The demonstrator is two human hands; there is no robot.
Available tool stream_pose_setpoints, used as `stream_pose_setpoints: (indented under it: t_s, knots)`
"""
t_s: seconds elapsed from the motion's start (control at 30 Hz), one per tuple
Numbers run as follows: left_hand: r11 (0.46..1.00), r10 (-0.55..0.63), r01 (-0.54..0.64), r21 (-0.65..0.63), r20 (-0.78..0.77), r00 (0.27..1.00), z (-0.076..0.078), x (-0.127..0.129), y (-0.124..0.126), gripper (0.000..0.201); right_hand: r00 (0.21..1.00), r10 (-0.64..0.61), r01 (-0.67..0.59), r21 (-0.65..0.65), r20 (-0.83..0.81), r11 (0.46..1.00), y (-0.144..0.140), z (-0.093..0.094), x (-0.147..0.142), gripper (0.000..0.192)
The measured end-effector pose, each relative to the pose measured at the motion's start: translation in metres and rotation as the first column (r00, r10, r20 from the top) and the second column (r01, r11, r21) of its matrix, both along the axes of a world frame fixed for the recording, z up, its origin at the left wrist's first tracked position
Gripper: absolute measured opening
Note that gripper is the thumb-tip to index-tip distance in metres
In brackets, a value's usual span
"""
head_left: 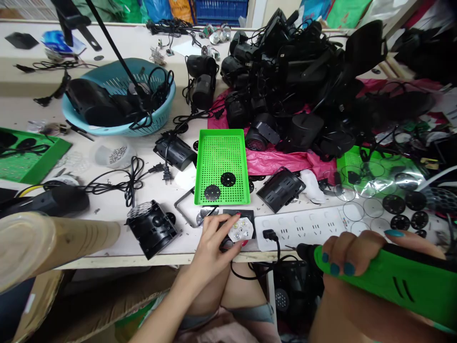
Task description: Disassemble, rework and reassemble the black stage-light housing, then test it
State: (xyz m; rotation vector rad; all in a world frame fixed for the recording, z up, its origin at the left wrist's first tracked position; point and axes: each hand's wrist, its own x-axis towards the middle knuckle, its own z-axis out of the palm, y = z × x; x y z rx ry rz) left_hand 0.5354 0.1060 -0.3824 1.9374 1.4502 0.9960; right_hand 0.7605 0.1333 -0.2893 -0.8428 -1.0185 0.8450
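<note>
My left hand (pixel 214 243) grips a small black lamp housing at the table's front edge, thumb and fingers on either side of its light-coloured LED lens plate (pixel 241 230). Several round lenses show on the plate; part of the housing is behind my fingers. My right hand (pixel 353 255) is wrapped round a green electric screwdriver (pixel 403 281). The tool's black tip points left, over the front of the white power strip (pixel 303 224) and apart from the lamp. A plug with a black cord sits in the strip. Beyond my left hand is a green perforated tray (pixel 222 157) with two black discs.
Black lamp shells (pixel 153 228) lie left and right of the tray. A blue basket (pixel 117 124) holds lamps and cords. A tall drink cup (pixel 60 243) stands at front left. Black lamps (pixel 296 71) are heaped on pink plastic at the back right. Clear rings (pixel 373 208) lie at right.
</note>
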Motion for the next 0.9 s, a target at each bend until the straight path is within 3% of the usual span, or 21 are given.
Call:
stream_pose_setpoints:
  t_s: [0.33, 0.9]
  knots:
    - [1.000, -0.008, 0.008, 0.006, 0.019, 1.000, 0.001, 0.000, 0.000, 0.060, 0.997, -0.067, 0.068, -0.031, 0.023, 0.997, -0.004, 0.001, -0.012, 0.058]
    - [1.000, -0.006, 0.006, 0.013, 0.049, 0.999, -0.001, 0.001, 0.001, 0.058, 0.999, -0.053, 0.053, -0.072, 0.005, 0.996, -0.004, 0.002, -0.015, 0.049]
